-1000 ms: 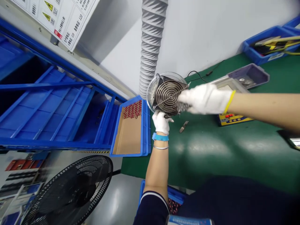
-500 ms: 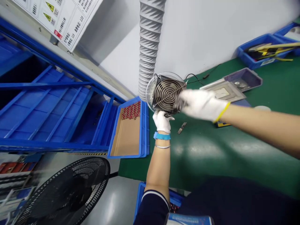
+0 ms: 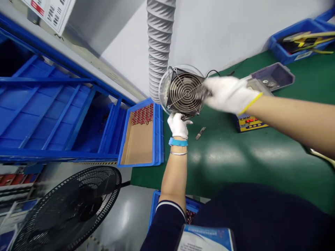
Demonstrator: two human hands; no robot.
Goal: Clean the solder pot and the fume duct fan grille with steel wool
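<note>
A square black fan with a round wire guard [image 3: 184,91] stands at the end of a ribbed grey duct [image 3: 158,42] at the back of the green mat [image 3: 248,153]. My left hand [image 3: 178,125], in a white glove, is closed on the fan's lower edge. My right hand [image 3: 228,93], also gloved, is at the guard's right side, its fingers curled against the wires; what they pinch, if anything, I cannot make out. A small metal piece [image 3: 200,133] lies on the mat just below the fan.
A blue tray [image 3: 142,139] with a cardboard liner and red-brown rings sits left of the mat. A yellow-faced meter [image 3: 250,122], a grey-purple box [image 3: 272,76] and a blue bin of tools [image 3: 298,42] lie to the right. A black floor fan [image 3: 65,209] stands at lower left beside blue shelving [image 3: 52,111].
The view has shifted, so the fan sits higher in frame. My right hand moved up along the guard's right side. My left hand keeps its grip on the lower edge.
</note>
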